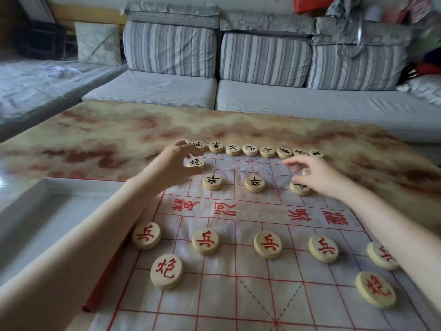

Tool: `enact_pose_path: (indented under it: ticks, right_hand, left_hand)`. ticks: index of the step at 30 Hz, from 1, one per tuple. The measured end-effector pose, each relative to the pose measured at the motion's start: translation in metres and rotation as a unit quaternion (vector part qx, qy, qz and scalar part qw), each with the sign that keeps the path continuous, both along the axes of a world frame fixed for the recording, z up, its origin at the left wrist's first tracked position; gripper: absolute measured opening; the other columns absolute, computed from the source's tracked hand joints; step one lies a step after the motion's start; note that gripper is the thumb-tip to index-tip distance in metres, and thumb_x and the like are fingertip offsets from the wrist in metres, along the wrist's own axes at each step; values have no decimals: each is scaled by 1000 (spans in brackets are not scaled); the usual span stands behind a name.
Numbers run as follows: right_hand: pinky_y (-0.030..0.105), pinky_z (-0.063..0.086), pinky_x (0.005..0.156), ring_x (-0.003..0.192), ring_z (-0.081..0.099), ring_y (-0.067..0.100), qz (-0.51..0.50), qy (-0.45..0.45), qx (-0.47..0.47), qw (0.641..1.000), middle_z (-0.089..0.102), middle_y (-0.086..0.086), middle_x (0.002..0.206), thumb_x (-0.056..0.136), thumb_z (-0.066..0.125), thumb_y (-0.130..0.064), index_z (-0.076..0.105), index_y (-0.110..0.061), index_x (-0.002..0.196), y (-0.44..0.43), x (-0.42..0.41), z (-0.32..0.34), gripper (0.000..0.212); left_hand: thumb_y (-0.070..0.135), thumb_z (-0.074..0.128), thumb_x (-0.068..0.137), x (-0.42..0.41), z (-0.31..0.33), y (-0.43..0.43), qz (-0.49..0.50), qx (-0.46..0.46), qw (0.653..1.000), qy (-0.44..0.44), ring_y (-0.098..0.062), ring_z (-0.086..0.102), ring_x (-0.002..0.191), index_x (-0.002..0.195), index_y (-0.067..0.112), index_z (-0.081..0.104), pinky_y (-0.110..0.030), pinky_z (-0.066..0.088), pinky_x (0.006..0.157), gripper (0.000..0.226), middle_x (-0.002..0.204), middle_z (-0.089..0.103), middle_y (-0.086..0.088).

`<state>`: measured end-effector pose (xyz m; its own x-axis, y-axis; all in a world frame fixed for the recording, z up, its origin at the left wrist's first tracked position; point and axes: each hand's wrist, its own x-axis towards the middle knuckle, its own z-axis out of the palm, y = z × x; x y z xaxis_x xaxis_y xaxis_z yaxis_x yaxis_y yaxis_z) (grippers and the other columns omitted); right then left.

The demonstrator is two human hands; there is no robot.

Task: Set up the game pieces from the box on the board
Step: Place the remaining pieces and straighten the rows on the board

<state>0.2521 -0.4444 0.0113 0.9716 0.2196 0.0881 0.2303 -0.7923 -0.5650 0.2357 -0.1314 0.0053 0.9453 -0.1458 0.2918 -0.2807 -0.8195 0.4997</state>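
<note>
Fingers [188, 149] of my left hand [174, 168] arch over the black cannon disc [195, 162], thumb under it. Pic's smeared, so I can't tell if they pinch it or just bracket it. It sits flat near the far-left edge of the cloth board [214, 295], just in front of the back row of black discs [250, 150].

Right hand [319, 175]: thumb & forefinger pinch a pale wooden disc [305, 172] by its rim, face hidden, held just above the black soldier disc [299, 189] on the far right side.

The near half has red soldiers [205, 240] & red cannons [166, 271] already down. The box [71, 181] lies on the tabletop [107, 139] at my left, and no pieces show in the part I can see. So the job's nearly done, I'd judge.

Handling: these discs should be light, stiff & smooth-edged, w/ little to break. Best grip is across the rim, thumb vs forefinger, then lower flat onto a line crossing. The cloth's soft & creased, so sliding a disc would prob drag it & nudge neighbours. Lift & place instead.
</note>
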Motion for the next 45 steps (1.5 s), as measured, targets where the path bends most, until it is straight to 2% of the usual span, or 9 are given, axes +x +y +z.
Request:
enact_pose_path:
  ticks: [3,5,7,11,17,22,25,29,45]
  right_hand:
    - [7,39,69,71,49,-9,12,25,-83,996,56,-1,104,79,62,5,57,-21,126,-34,-1,-4,54]
    - [14,42,85,93,57,1,26,49,-115,992,57,4,119,80,61,4,51,-28,131,-42,0,-9,61]
    - [26,37,103,121,49,15,40,62,-124,989,49,2,137,82,59,4,47,-31,134,-44,2,-13,64]
    - [22,25,104,134,36,14,71,49,-155,984,41,-8,145,86,57,-1,45,-35,135,-42,9,-20,60]
    - [29,32,103,127,41,16,49,6,-159,986,52,-4,134,82,68,-23,57,-28,122,-41,17,-31,43]
    - [24,31,78,97,49,14,-39,-53,-97,993,57,-1,112,74,73,-43,63,-18,106,-39,13,-47,42]
    - [27,35,79,104,51,19,-61,-84,-92,990,56,2,110,76,71,-42,63,-12,104,-35,11,-53,41]
    - [35,41,94,112,51,22,-62,-91,-86,990,56,6,116,77,71,-37,62,-8,106,-33,9,-54,42]
    - [32,43,87,111,50,19,-55,-86,-83,991,53,0,119,75,70,-47,58,-13,115,-33,4,-55,54]
  left_hand:
    - [23,73,74,-1,-3,-47,-60,26,997,30,-16,59,100,116,17,60,-13,38,84,44,110,62,2]
    - [22,72,76,1,-8,-73,-88,45,994,56,-18,57,110,123,16,55,-21,42,92,50,121,60,-3]
    - [23,72,76,4,-13,-93,-92,68,991,71,-21,55,114,127,16,51,-32,44,97,55,128,57,-6]
    - [27,71,76,16,-21,-112,-77,100,988,85,-26,52,118,131,17,45,-39,43,98,62,131,54,-9]
    - [31,71,76,25,-30,-117,-61,86,990,96,-27,56,112,128,13,51,-34,47,90,59,125,59,-11]
    - [32,70,76,27,-34,-119,-59,81,991,92,-26,58,108,124,11,54,-38,48,91,55,120,62,-11]
    - [34,67,78,27,-33,-120,-53,81,992,86,-25,59,106,124,13,55,-37,49,89,52,119,62,-9]
    - [32,68,78,25,-33,-121,-51,71,993,83,-26,59,105,123,14,56,-30,48,84,50,119,61,-10]
    - [33,69,77,19,-34,-121,-55,57,993,89,-25,58,104,124,15,54,-36,48,90,53,119,59,-10]
